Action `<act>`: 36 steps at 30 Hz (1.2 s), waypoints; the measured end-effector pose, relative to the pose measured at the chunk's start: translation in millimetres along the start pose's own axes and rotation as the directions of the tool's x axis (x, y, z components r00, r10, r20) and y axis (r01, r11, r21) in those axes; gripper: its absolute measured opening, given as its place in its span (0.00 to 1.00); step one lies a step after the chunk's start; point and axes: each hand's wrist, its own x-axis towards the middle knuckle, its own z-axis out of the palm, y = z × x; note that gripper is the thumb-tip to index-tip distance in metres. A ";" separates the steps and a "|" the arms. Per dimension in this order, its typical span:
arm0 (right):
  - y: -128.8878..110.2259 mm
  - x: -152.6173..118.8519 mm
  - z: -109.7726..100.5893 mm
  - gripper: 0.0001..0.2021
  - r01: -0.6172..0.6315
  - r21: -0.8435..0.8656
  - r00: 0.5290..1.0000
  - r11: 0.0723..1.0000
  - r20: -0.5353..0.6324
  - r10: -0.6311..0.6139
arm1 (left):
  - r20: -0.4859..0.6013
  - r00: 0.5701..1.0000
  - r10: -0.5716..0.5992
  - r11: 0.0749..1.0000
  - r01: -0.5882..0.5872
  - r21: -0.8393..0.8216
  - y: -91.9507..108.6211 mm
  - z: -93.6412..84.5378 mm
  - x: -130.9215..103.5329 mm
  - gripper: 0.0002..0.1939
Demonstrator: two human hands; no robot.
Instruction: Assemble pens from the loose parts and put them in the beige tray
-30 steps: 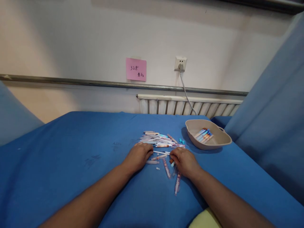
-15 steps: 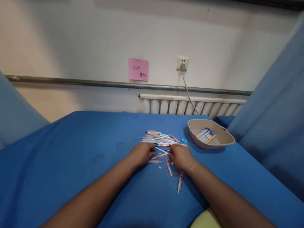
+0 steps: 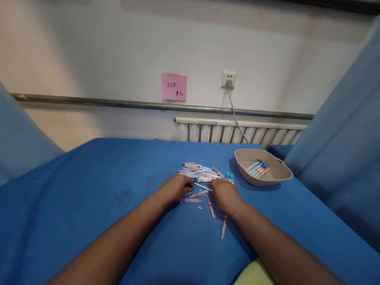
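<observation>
A heap of pale pen parts (image 3: 198, 171), made up of barrels and thin white sticks, lies on the blue cloth (image 3: 113, 229). My left hand (image 3: 175, 187) rests at the heap's near left side with its fingers curled; what they hold, if anything, is hidden. My right hand (image 3: 226, 194) is at the near right side, fingers bent down and closed. A thin white pen refill (image 3: 203, 186) with a dark tip spans the gap between the hands, its right end at my right fingertips. Nearer me lie a patterned pen barrel (image 3: 199, 194), a pale barrel (image 3: 191, 200) and a small white tip (image 3: 200, 208).
A beige basket (image 3: 280, 174) holding several assembled pens (image 3: 258, 168) stands at the right. Small blue pieces (image 3: 229, 175) lie beside the heap. Two patterned barrels, one upper (image 3: 211, 208) and one lower (image 3: 224, 227), lie near my right wrist. A wall and radiator (image 3: 213, 130) are behind.
My left hand has shifted slightly left, away from the refill. My right hand stays in nearly the same place, and the refill lies a little higher and flatter.
</observation>
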 end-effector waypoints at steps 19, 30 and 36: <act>24.4 -4.3 18.0 0.08 -0.015 0.793 0.934 0.608 -0.206 0.292 | 0.045 0.988 0.146 0.989 -0.147 0.029 -6.9 2.3 -5.7 0.07; 4.7 -31.5 -19.6 0.19 -0.033 0.998 0.854 -0.052 0.055 0.517 | 0.093 0.988 0.126 0.992 -0.124 -0.028 -11.1 0.2 -3.1 0.08; -7.4 -38.5 -7.1 0.20 -0.033 0.993 0.875 -0.110 0.082 0.477 | 0.009 0.994 0.105 0.994 -0.104 -0.028 -12.0 8.1 -1.7 0.06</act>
